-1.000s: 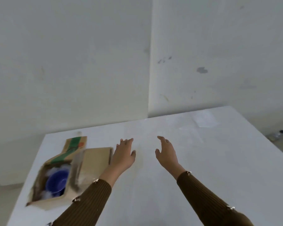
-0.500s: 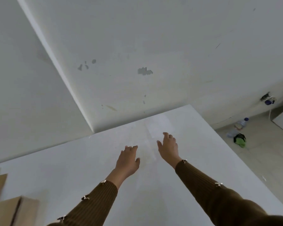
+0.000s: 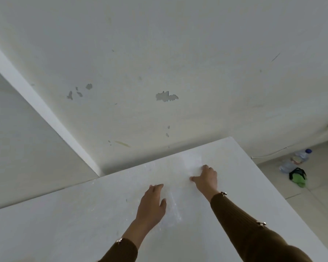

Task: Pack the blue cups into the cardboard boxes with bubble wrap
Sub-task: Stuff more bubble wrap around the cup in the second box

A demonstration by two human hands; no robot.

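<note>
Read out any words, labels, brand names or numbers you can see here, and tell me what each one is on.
No text can be read in this view.
Plastic bottle on the floor: it has a coloured label band, but it is too small and blurred to read.
Bubble wrap, white table and wall: no print visible.

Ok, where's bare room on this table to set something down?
Bare table toward the near left edge, and right of the right sleeve. Crowded mid-table: left hand and right hand lie on the bubble wrap, edges hard to see.
</note>
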